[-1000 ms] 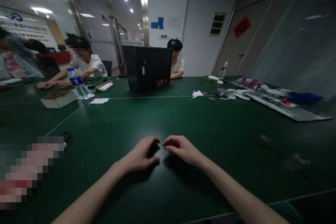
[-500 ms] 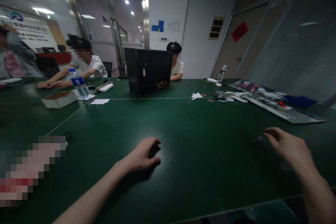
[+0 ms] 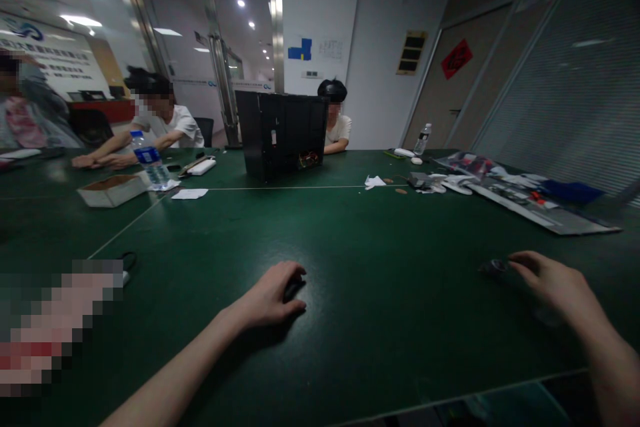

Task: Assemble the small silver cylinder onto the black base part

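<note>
Head view: left hand (image 3: 270,293) on or just above the green table (image 3: 370,233), fingers loosely curved, thumb well parted from them, nothing visible in the gap. Right hand (image 3: 553,279) off to the right, fingers bent, thumb and forefinger only a little apart at the tips, nothing visible between them. Just beside those fingertips, on the table, a small dark object (image 3: 495,267); cannot tell whether touching. Near the right wrist, a second object (image 3: 547,317), dim, blurred and partly covered, too faint to name. Likeliest trouble, in judgement: a nudge or tip of the small dark object, caused by fingertips too narrowly parted to go around it. Next likeliest: a bump to the second object, caused by a low wrist or forearm, and perhaps, from a hard bump, a slide toward the front edge. With a wide reach outward and forward, some risk also to loose pieces on the panel (image 3: 583,220). Much less danger to the bottle (image 3: 151,160) and black case (image 3: 293,127), both well apart from either hand.
</note>
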Tool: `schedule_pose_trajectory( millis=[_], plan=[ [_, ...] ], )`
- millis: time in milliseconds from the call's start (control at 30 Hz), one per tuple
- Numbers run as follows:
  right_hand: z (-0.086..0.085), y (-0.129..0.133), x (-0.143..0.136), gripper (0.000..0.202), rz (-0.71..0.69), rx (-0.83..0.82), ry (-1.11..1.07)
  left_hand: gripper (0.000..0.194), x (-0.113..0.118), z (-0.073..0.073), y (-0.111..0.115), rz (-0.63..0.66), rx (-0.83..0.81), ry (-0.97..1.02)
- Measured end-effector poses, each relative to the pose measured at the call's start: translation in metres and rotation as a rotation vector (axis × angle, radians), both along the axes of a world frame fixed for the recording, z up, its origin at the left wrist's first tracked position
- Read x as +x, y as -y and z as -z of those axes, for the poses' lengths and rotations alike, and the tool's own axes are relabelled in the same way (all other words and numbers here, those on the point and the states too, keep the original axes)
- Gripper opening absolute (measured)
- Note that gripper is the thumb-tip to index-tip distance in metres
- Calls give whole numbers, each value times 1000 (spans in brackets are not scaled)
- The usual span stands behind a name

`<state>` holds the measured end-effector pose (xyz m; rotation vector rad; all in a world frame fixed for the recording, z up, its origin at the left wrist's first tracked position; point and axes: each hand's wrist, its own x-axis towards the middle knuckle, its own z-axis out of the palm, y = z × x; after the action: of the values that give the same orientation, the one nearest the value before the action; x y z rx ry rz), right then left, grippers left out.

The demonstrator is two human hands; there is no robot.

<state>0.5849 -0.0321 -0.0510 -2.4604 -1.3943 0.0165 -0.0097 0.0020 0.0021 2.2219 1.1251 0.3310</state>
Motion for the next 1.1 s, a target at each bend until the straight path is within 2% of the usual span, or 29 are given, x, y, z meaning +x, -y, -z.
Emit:
schedule_pose_trajectory(
  millis=[133,333,467,567,767,867,967,1033,1100],
  plan=[
    [-3,-5,-2,38,-30,-32,-19,53,0,0,0,0,0,8],
    [-12,-4,-14,37,15,-52,-27,52,0,0,1,7,13,0],
    [-12,-3,-8,33,21,-33,-67,49,1,-1,1,12,17,-5],
    [-8,-6,1,35,63,-55,-95,48,1,-3,1,14,19,-19],
    [-3,-9,9,43,50,-84,-108,45,2,-4,1,22,18,-34],
    [0,-1,16,54,89,-100,-127,45,2,-3,1,17,12,-38],
    [11,13,28,61,164,-129,-76,46,1,-3,2,21,16,-49],
    [21,23,34,53,172,-151,-38,46,1,-4,2,28,23,-54],
    [28,32,38,34,156,-152,-14,46,1,-4,2,30,29,-55]
  ],
)
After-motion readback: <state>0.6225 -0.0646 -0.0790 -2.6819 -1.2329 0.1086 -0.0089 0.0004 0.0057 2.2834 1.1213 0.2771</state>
